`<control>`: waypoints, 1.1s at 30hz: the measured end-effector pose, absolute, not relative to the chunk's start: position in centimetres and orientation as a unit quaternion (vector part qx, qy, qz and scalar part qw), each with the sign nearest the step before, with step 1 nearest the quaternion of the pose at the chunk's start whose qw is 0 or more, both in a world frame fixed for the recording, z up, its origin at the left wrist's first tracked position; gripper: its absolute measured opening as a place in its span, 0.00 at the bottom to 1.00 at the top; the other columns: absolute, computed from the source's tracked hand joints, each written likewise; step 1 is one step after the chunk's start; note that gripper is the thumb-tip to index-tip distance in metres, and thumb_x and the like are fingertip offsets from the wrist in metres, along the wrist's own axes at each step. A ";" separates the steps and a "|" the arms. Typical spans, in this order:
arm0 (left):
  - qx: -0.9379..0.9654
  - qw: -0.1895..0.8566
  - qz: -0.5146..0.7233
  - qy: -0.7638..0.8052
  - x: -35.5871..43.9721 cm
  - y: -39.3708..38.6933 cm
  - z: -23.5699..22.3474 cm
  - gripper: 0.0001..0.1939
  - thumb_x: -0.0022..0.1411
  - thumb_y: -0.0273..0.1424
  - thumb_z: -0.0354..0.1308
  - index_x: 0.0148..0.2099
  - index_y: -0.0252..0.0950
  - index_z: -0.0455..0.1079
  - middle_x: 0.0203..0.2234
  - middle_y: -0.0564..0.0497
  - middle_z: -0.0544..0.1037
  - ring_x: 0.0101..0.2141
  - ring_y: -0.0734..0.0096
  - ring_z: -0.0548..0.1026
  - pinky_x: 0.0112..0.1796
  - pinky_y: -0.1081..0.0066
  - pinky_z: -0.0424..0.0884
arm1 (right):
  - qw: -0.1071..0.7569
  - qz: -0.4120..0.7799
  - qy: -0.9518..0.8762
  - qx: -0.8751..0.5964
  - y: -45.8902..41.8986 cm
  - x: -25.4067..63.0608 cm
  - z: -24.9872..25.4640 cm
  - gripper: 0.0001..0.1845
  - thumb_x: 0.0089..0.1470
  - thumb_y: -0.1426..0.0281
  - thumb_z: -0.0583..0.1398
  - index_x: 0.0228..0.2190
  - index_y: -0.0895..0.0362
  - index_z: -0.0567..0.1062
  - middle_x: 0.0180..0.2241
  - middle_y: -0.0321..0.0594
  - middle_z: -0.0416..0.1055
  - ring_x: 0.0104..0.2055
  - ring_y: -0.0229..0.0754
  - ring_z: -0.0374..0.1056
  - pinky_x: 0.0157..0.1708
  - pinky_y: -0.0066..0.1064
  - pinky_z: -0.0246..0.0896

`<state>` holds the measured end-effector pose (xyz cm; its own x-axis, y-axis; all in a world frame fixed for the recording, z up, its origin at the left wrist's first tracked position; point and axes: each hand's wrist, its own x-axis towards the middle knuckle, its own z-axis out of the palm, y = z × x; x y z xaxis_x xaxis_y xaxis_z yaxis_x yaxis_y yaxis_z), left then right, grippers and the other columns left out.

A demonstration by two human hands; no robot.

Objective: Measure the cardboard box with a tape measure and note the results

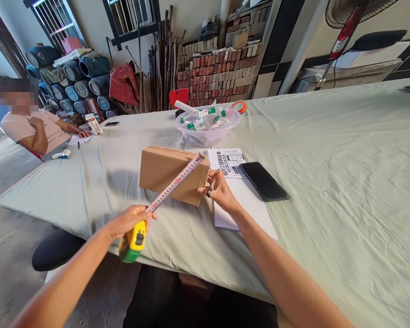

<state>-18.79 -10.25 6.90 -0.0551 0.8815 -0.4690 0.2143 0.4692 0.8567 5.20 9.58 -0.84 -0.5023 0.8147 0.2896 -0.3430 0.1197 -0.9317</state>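
My left hand [131, 221] is closed on a tape measure near the front edge of the table. The yellow and green case of the tape measure [134, 241] hangs below the fingers. Its white blade runs out up and to the right, in front of a brown cardboard box [172, 171], with the tip by the box's upper right edge. My right hand [220, 189] pinches a dark pen [211, 187] at the right end of the box. Under that hand lie white sheets of paper [241, 200], the top one printed at its far end. A black smartphone [264, 181] rests partly on them.
A translucent basin [210, 134] with several plastic bottles stands behind the box, orange-handled scissors [239, 107] at its rim. A person [37, 120] sits at the table's left end, near a small box [94, 124] and a phone [111, 123]. Pale green cloth [345, 182] covers the table.
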 end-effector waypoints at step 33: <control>0.267 0.618 0.469 0.572 -11.4 -11.1 3.8 0.19 0.55 0.45 0.65 0.38 0.36 0.70 0.20 0.54 0.72 0.21 0.74 0.70 0.22 0.76 0.63 | 0.449 0.415 -0.748 -0.259 9.0 2.4 -1.4 0.33 0.37 0.50 0.71 0.35 0.52 0.60 0.52 0.52 0.63 0.56 0.60 0.62 0.53 0.53 0.60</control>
<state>-11.42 -11.10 3.76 -0.0937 0.8848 -0.4564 -0.2744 0.4177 0.8661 2.36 9.02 -1.45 -0.4630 0.7601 0.4559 0.0143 0.5207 -0.8536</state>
